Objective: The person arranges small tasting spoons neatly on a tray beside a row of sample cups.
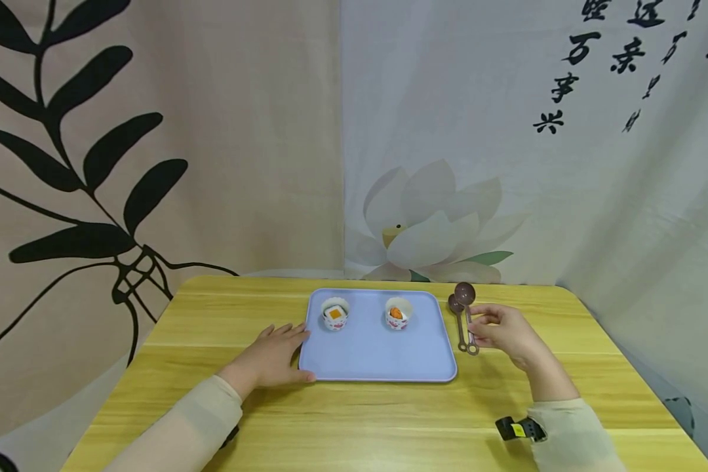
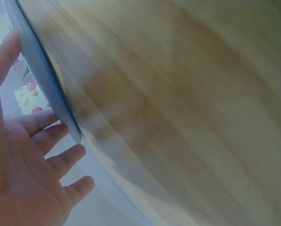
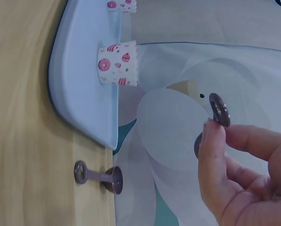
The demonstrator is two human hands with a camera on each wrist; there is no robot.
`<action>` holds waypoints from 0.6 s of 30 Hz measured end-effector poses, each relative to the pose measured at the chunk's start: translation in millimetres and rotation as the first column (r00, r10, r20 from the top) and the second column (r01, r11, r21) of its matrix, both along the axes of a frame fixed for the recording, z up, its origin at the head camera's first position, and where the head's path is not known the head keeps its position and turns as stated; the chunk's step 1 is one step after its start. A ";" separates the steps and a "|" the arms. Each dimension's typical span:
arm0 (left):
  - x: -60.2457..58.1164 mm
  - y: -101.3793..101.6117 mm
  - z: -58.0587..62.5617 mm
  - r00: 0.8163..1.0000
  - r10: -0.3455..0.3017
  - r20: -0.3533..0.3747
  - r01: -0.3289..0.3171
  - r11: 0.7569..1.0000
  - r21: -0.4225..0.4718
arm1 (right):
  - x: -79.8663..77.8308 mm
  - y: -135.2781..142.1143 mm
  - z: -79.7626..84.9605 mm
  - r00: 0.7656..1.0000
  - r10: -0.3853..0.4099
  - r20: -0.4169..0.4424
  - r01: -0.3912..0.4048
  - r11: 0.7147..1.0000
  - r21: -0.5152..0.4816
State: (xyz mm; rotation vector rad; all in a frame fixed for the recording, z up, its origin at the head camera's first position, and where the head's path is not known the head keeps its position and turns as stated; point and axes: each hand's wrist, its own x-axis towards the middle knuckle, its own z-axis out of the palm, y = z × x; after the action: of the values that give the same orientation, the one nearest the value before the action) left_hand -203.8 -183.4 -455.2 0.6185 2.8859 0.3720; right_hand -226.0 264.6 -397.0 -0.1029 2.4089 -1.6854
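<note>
The left hand, fingers spread, touches the tray; slightly farther, the right hand's fingers pinch a raised spoon beside it, near the second spoon on the worktop. Lifting seems underway; moving on probably needs clearance from the cups.

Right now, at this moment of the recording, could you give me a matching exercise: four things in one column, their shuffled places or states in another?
1. Left hand
2. Right hand
3. Tray
4. Unheld spoon

A. On the table, beside the tray's right edge
B. Pinching a brown spoon
C. Pale blue, bearing two patterned cups
D. Touching the tray's left edge

Pairs: 1-D, 2-B, 3-C, 4-A
</note>
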 end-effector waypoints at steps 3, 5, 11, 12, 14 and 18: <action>0.0 -0.6 -0.9 1.000 0.002 -0.001 -0.002 1.000 -0.001 | 0.2 -4.4 1.7 1.000 0.001 -0.005 -0.001 1.000 -0.016; -0.3 -0.2 -1.0 1.000 0.004 -0.002 -0.004 1.000 -0.004 | 0.1 -6.9 2.5 1.000 -0.001 -0.009 0.001 1.000 -0.027; -0.9 0.5 -1.8 1.000 0.009 0.002 -0.009 1.000 -0.019 | -0.1 -15.4 4.2 1.000 -0.008 -0.019 0.007 0.999 -0.034; -1.0 0.6 -1.8 1.000 0.009 0.004 -0.009 1.000 -0.019 | -0.3 -17.1 4.6 1.000 -0.009 -0.021 0.008 0.999 -0.034; -1.1 0.7 -1.8 1.000 0.009 0.005 -0.009 1.000 -0.022 | -0.7 -20.5 5.5 1.000 -0.009 -0.026 0.008 0.999 -0.033; -1.3 0.4 -1.5 1.000 0.010 0.007 -0.009 1.000 -0.021 | -2.1 -28.1 6.7 1.000 -0.013 -0.027 0.012 0.999 -0.046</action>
State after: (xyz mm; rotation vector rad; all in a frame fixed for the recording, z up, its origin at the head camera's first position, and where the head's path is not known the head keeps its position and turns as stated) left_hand -205.1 -183.0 -456.6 0.5988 2.8828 0.3439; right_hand -228.1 236.5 -390.3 -0.1190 2.3961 -1.7562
